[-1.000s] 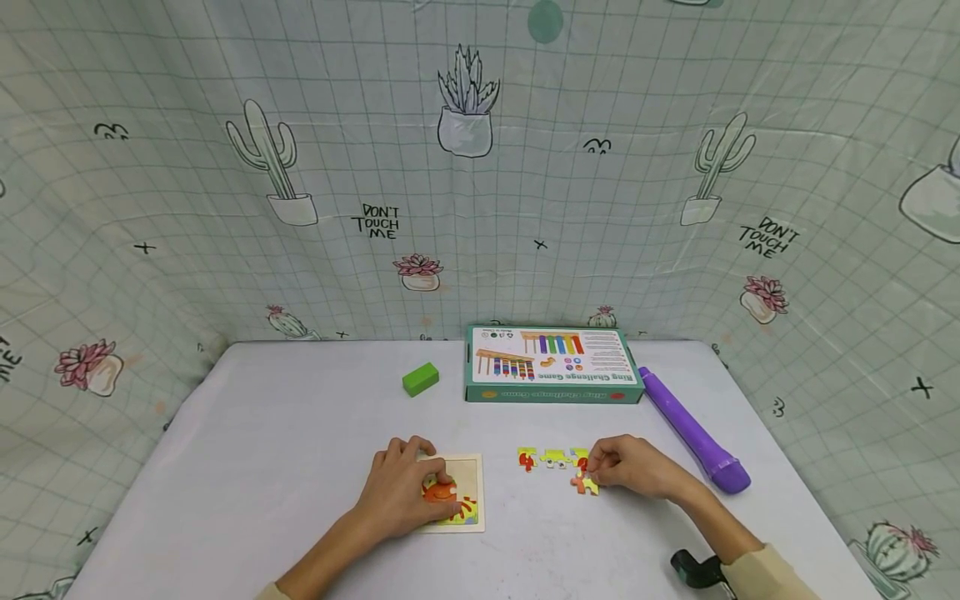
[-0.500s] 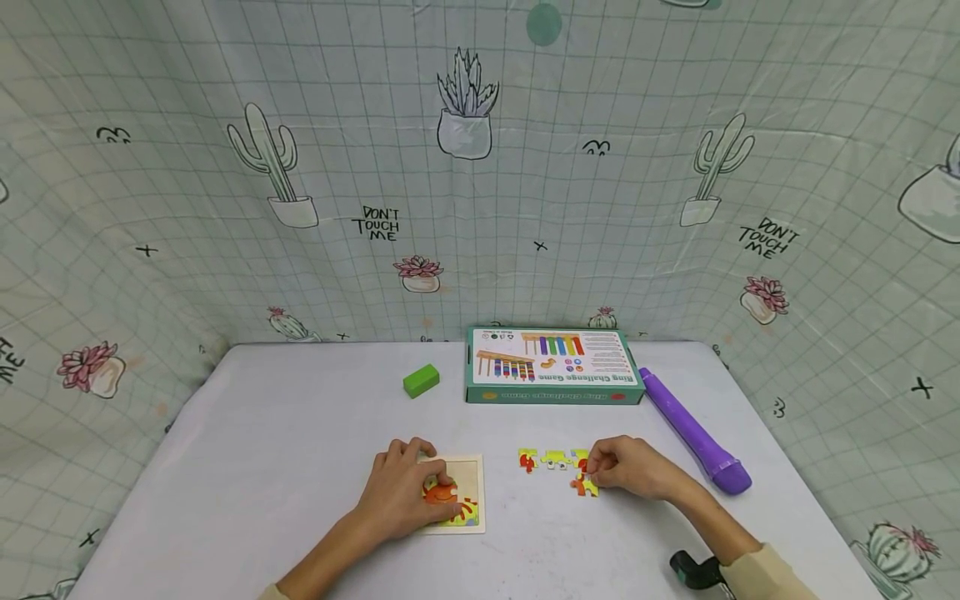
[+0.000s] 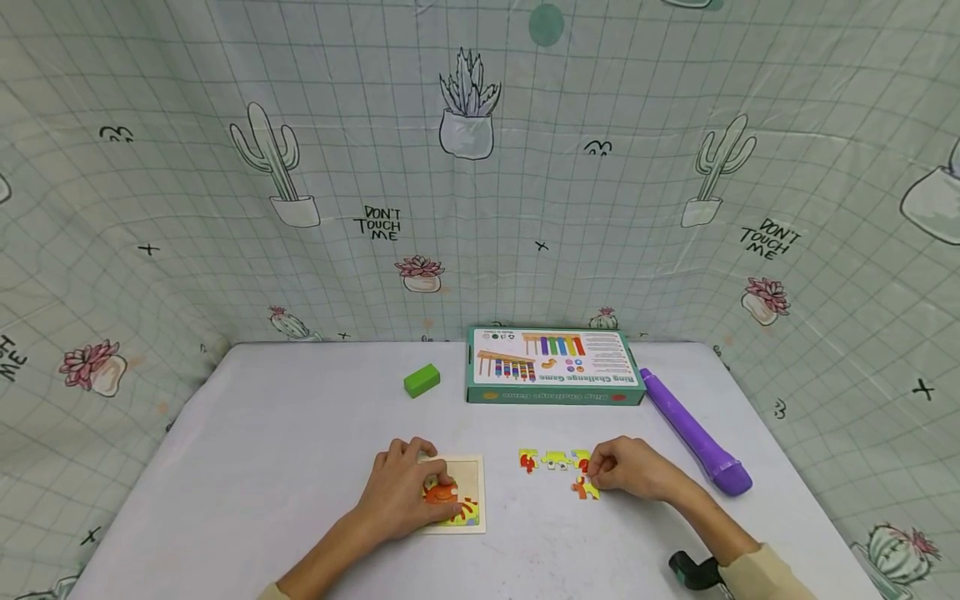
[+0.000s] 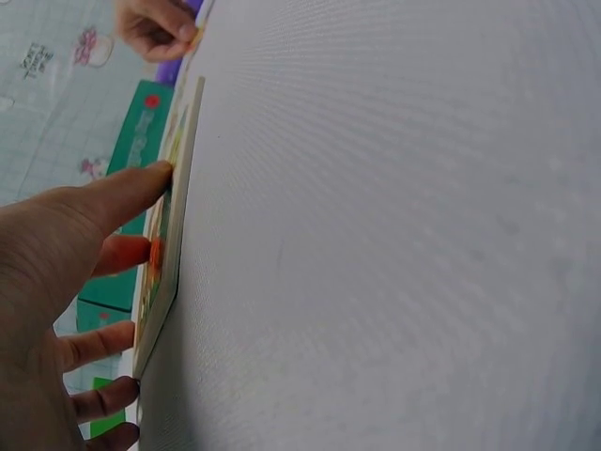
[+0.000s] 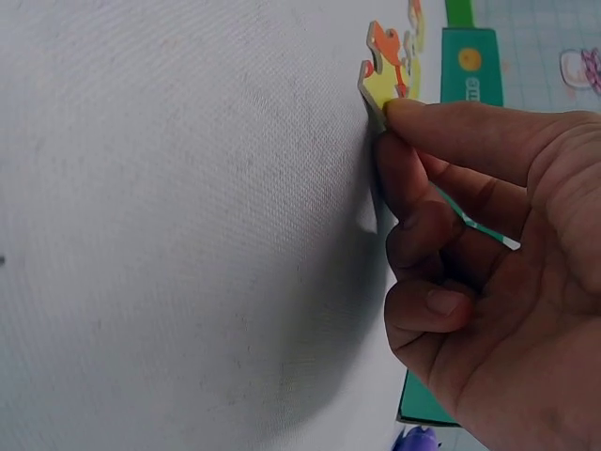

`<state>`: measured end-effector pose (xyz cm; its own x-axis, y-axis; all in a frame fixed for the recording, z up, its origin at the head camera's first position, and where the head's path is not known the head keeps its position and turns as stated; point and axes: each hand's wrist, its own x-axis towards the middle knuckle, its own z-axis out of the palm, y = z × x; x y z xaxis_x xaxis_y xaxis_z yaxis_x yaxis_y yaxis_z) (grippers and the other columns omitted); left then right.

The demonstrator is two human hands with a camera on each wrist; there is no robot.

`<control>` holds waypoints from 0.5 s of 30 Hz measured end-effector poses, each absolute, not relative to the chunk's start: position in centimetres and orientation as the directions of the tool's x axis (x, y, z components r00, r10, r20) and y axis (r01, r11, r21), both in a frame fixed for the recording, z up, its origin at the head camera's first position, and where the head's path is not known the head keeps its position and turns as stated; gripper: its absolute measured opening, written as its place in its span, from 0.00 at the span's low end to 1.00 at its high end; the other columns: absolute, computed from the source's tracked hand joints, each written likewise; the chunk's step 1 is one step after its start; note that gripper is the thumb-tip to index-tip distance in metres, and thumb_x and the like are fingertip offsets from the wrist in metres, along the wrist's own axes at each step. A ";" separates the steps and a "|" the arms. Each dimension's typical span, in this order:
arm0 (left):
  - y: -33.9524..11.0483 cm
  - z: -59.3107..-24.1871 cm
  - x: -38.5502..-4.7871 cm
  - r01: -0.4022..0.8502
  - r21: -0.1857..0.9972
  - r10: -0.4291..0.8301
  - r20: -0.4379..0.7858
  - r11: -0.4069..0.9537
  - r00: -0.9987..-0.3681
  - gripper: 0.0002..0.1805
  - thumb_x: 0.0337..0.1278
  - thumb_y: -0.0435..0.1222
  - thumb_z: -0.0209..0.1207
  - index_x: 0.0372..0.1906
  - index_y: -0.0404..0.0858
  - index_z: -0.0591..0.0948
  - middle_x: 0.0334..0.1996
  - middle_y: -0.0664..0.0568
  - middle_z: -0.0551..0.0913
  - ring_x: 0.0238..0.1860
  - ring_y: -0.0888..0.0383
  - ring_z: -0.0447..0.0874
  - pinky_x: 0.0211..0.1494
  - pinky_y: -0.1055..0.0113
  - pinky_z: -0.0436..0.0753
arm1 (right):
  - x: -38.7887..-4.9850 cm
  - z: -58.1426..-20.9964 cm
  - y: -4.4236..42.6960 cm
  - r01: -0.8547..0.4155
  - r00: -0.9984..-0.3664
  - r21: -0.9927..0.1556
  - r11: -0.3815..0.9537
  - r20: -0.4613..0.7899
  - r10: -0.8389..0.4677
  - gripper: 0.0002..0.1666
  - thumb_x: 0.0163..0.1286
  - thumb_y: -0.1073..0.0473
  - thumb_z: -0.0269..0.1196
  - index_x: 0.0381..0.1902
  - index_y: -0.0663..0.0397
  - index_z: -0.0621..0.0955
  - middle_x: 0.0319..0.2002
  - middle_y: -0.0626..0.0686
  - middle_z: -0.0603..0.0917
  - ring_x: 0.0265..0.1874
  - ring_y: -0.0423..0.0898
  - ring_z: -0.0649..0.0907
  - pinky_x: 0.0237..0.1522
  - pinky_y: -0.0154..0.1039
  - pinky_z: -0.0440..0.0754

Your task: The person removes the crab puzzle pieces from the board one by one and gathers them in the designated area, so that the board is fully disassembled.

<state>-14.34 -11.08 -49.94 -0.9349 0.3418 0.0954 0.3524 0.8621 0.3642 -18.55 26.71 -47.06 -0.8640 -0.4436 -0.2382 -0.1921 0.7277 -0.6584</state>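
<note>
In the head view, a square wooden puzzle board [image 3: 481, 492] lies on the white table, with fitted crab-picture pieces in its near part and bare wood at its upper right. My left hand [image 3: 401, 490] rests over the board's left side. Thumb and index finger press on the pieces, while the other fingers lie along its edge. To the right, my right hand [image 3: 633, 468] pinches a yellow and orange puzzle piece [image 5: 380, 80] between thumb and index finger, low over the table. Loose puzzle pieces [image 3: 556, 460] lie in a row just beyond; the hand partly hides the rightmost one.
A green game box [image 3: 555, 396] lies at the back, with a green block [image 3: 422, 381] left of it. A purple toy microphone [image 3: 697, 433] lies to the right. Near my right sleeve is a black-handled object [image 3: 693, 572], partly hidden. A cactus-print cloth [image 3: 480, 208] hangs behind the table.
The pinched puzzle piece has shifted very slightly toward the near edge, a little away from the row. Both hands otherwise stay in place.
</note>
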 end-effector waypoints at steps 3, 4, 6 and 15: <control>-11.2 -49.9 -14.3 0.358 0.368 0.348 0.096 0.858 -0.933 0.18 0.42 0.66 0.69 0.32 0.61 0.86 0.50 0.53 0.76 0.49 0.49 0.67 0.53 0.43 0.68 | -18.6 -47.2 26.6 -0.200 -0.868 -0.646 0.736 -0.232 -0.439 0.05 0.60 0.63 0.71 0.30 0.50 0.83 0.24 0.44 0.80 0.27 0.42 0.76 0.31 0.34 0.71; -11.3 -49.9 -14.3 0.362 0.370 0.352 0.098 0.855 -0.931 0.18 0.43 0.66 0.69 0.32 0.61 0.86 0.50 0.53 0.76 0.49 0.49 0.67 0.53 0.43 0.68 | -18.6 -47.2 26.6 -0.204 -0.869 -0.642 0.739 -0.229 -0.439 0.05 0.60 0.63 0.71 0.30 0.50 0.83 0.24 0.44 0.80 0.27 0.42 0.76 0.31 0.34 0.71; -11.4 -49.9 -14.3 0.371 0.380 0.362 0.099 0.847 -0.927 0.17 0.44 0.65 0.70 0.33 0.61 0.86 0.51 0.53 0.76 0.49 0.49 0.67 0.53 0.43 0.68 | -18.6 -47.3 26.6 -0.210 -0.869 -0.637 0.742 -0.226 -0.439 0.05 0.60 0.63 0.70 0.30 0.50 0.83 0.24 0.43 0.80 0.27 0.42 0.76 0.31 0.33 0.71; -12.5 -50.0 -14.3 0.416 0.410 0.413 0.100 0.812 -0.905 0.15 0.45 0.59 0.71 0.40 0.63 0.87 0.55 0.55 0.76 0.52 0.52 0.68 0.54 0.45 0.68 | -18.5 -47.2 26.5 -0.192 -0.873 -0.644 0.741 -0.232 -0.428 0.05 0.60 0.62 0.70 0.31 0.51 0.82 0.25 0.45 0.80 0.27 0.42 0.76 0.30 0.33 0.71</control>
